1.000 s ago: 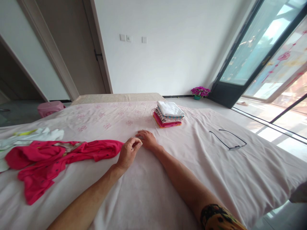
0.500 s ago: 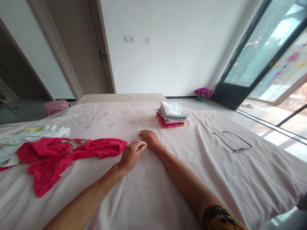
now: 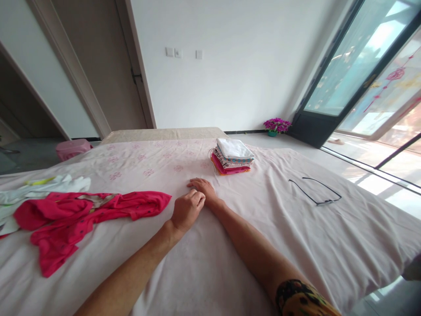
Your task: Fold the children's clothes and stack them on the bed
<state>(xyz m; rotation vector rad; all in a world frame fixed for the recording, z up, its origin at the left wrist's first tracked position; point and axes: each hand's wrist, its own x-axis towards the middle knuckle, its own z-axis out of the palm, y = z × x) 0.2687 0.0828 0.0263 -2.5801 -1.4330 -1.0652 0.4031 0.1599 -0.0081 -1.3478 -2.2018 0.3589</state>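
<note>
A neat stack of folded cloth (image 3: 234,151), white on top, patterned and red below, sits toward the sheet's (image 3: 263,210) far edge. Nearer, the right hand (image 3: 204,188) lies flat; the left hand (image 3: 189,208) curls tight, partly covering it, and whether it pinches anything I cannot tell. Leftward, a crumpled red garment (image 3: 66,226) overlaps pale clothes (image 3: 62,185), cut off by the frame. Beyond stands a white wall (image 3: 230,66).

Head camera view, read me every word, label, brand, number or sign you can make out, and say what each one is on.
No text is readable here.
Folded pile: dark marks on its edges, too small to tell if they are letters.
Red cloth: small dark marks, nothing legible.
Wall plates: no lettering legible.
Pink ornament: too blurred to tell if it bears characters.
</note>
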